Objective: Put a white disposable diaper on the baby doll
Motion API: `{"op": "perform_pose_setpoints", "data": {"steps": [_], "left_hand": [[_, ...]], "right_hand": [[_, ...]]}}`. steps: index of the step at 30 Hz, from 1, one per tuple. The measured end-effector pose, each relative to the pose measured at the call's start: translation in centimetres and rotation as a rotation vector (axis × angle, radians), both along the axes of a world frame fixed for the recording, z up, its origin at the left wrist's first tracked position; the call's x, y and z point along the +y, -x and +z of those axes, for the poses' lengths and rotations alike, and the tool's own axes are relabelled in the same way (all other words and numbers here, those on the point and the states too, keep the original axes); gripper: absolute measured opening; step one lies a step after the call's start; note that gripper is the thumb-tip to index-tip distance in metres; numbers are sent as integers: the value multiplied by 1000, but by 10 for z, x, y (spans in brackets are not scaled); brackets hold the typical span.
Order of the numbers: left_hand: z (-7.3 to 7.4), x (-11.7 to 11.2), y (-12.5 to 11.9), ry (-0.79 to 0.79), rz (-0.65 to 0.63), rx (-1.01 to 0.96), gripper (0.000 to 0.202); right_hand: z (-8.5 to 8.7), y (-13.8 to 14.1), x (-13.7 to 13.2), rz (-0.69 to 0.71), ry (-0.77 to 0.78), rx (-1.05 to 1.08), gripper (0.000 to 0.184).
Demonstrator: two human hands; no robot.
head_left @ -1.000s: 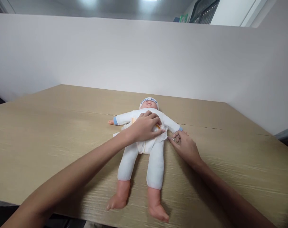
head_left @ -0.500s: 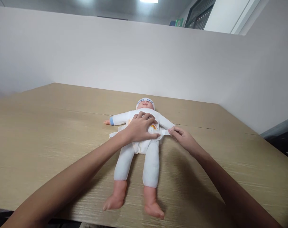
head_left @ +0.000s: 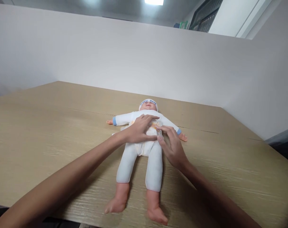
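A baby doll [head_left: 154,171] in a white suit and a lettered cap lies on its back, feet toward me. Round its hips is a white diaper [head_left: 144,148] with an orange print. My left hand [head_left: 141,128] rests across the front of the diaper, fingers stretched out and thumb apart. At the diaper's right side, my right hand [head_left: 173,147] has its thumb and fingers about the whitish fastening tab [head_left: 159,133], folded in against the front. The fingers partly hide that tab. On the left side a bit of the other tab [head_left: 113,134] sticks out beside my left wrist.
The doll lies on a wooden table [head_left: 63,126] with a thin seam across it. A pale partition wall [head_left: 134,60] rises behind the table. Something dark [head_left: 282,145] stands beyond the table's right edge.
My right hand has moved inward from the doll's right-side arm to the diaper front, bringing the tab in. The doll's cuff and hand there now show. The left hand stays on the diaper.
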State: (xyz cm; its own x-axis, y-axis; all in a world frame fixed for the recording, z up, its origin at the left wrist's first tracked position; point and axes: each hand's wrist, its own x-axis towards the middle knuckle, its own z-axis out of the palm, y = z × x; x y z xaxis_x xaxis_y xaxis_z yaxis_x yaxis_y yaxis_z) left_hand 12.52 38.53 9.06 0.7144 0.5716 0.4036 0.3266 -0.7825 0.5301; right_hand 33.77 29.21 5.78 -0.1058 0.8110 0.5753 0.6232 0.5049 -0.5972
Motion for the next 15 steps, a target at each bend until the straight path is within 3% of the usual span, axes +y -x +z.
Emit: {"op": "perform_pose_setpoints", "data": {"steps": [4, 7, 12, 15], "left_hand": [[-10, -17, 44, 47, -54, 10, 63], [-24, -28, 86, 73, -28, 69, 62], [-48, -17, 132, 19, 327, 29, 47], [-59, 1, 134, 42, 453, 85, 39]], "right_hand": [[-6, -9, -10, 139, -14, -141, 49], [-2, -10, -8, 129, -25, -158, 45], [26, 16, 10, -46, -131, -201, 26], [45, 43, 29, 18, -97, -308, 21]]}}
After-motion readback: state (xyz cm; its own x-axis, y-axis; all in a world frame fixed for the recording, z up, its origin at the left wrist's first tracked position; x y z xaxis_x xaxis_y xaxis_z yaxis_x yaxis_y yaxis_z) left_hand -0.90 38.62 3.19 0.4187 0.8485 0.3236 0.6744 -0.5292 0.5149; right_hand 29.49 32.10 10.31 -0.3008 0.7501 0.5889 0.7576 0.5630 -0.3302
